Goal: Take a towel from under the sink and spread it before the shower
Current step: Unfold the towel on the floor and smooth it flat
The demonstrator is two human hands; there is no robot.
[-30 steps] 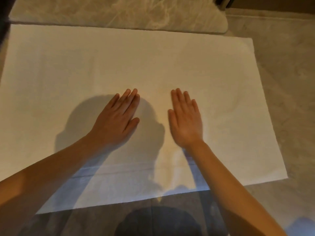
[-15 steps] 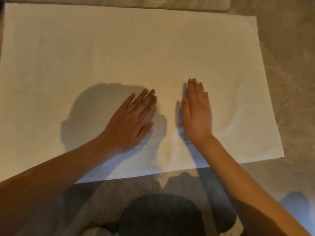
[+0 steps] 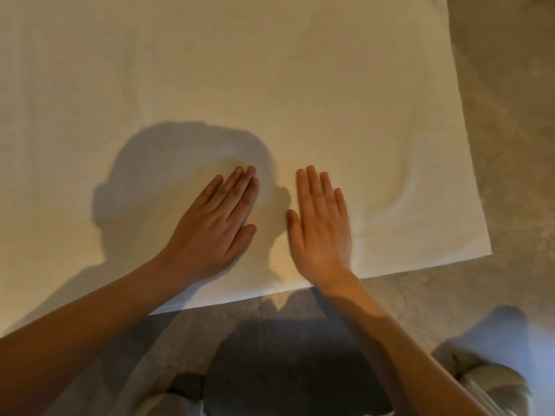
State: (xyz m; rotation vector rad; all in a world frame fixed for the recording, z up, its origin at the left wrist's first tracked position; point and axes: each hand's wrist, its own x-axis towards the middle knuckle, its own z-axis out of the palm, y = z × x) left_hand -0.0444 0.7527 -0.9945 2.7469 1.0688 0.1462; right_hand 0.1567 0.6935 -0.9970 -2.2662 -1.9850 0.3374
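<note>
Head view: A white towel [image 3: 270,70] lies spread flat on a grey, veined stone floor [image 3: 510,130] and fills most of the picture. It runs off the top and left edges of the frame. Its near edge slants from lower left up to a corner on the right, and its right edge borders bare floor.

Both hands lie palm down on the towel, close to its near edge and side by side. The left hand [image 3: 214,232] is flat, its fingers straight and pressed together, pointing up and slightly to the right. The right hand [image 3: 322,229] is also flat, its fingers straight and close together, pointing away from the person, with its wrist just over the towel's near edge. Neither hand grips or pinches the cloth. A narrow strip of towel shows between the two thumbs, so the hands do not touch each other. Both bare forearms reach in from the bottom corners.

To the right of the right hand a curved crease [image 3: 402,187] stands up in the cloth. A dark shadow [image 3: 168,175] of a head falls on the towel above and left of the left hand. At the lower right corner a pale rounded thing [image 3: 492,382] lies on the floor, too blurred to tell what it is.
</note>
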